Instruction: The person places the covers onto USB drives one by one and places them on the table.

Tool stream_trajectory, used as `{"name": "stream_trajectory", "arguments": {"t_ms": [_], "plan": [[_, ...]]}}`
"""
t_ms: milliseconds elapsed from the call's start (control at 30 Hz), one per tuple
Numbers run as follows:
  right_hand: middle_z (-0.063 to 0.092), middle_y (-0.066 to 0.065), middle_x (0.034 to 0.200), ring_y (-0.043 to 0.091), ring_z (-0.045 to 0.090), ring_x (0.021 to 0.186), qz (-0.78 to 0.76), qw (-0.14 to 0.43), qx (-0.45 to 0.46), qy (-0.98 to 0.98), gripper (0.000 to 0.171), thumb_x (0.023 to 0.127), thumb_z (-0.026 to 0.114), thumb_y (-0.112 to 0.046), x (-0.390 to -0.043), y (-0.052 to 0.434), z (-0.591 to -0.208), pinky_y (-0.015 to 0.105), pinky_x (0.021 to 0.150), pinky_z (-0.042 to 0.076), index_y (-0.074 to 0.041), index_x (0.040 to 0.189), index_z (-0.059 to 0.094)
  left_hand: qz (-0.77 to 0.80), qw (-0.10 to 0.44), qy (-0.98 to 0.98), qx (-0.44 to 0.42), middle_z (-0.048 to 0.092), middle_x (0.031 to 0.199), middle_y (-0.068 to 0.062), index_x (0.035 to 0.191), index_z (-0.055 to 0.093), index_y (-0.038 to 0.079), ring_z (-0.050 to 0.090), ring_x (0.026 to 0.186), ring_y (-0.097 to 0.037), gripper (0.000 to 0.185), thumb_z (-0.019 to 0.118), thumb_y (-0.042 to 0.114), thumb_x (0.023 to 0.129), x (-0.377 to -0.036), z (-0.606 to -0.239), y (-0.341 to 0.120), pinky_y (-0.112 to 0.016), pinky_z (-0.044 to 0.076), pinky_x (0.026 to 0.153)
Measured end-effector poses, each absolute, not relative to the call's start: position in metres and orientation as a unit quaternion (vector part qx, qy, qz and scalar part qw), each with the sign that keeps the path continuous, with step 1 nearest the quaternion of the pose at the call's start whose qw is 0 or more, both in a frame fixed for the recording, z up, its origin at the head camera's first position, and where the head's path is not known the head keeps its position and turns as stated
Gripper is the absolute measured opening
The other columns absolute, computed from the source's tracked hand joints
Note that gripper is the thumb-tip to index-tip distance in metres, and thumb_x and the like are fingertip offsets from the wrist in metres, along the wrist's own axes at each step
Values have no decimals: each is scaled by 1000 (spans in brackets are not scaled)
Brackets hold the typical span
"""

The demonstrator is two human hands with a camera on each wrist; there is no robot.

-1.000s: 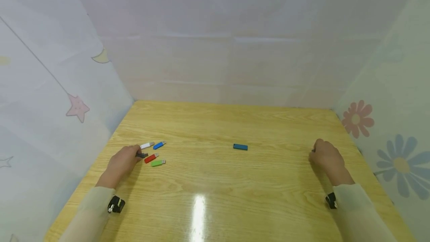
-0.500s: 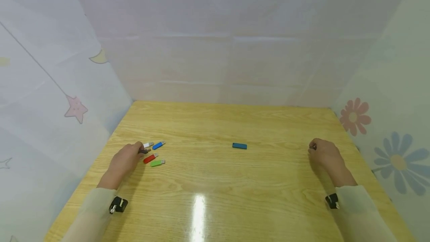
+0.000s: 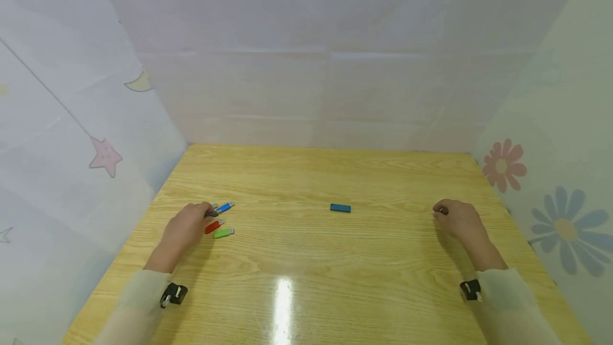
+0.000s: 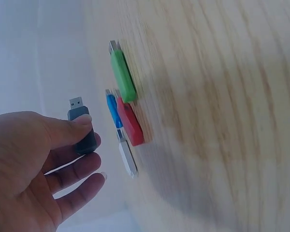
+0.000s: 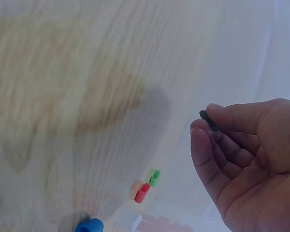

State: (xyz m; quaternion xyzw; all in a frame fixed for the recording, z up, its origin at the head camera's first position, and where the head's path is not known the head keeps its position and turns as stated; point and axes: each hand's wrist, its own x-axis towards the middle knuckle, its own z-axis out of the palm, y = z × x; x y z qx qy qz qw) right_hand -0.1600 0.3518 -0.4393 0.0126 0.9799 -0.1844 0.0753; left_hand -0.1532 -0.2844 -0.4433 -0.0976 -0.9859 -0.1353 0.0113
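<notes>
My left hand (image 3: 187, 230) pinches a dark grey USB flash drive (image 4: 86, 144) between thumb and fingers, its metal plug bare and pointing away from the palm. Close by on the table lie a green flash drive (image 4: 122, 75), a red one (image 4: 130, 123), a blue one (image 4: 114, 110) and a white one (image 4: 127, 157), all with plugs exposed. Over at the right side, my right hand (image 3: 458, 223) holds a small dark cap (image 5: 209, 120) between thumb and index finger. In the head view that hand mostly hides the cap.
Below the right hand, its wrist view shows a green cap (image 5: 155, 178), a red cap (image 5: 142, 193), a blue cap (image 5: 90, 225) and a whitish piece (image 5: 127, 220). A teal flat stick (image 3: 340, 208) lies mid-table. Printed cloth walls surround the wooden table (image 3: 306, 260).
The left hand has moved right and slightly away with the dark flash drive, now overlapping the white one. The right hand has shifted a little left, holding the cap.
</notes>
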Motion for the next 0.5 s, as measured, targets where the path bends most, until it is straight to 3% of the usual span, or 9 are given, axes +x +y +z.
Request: {"name": "stream_trajectory", "arguments": {"t_ms": [500], "plan": [[66, 28, 116, 46, 62, 102, -201, 62, 4, 978, 32, 102, 58, -17, -156, 343, -444, 55, 80, 53, 6, 122, 65, -148, -5, -981, -124, 68, 98, -10, 110, 66, 4, 65, 88, -26, 13, 65, 12, 100, -160, -439, -255, -40, 55, 68]]}}
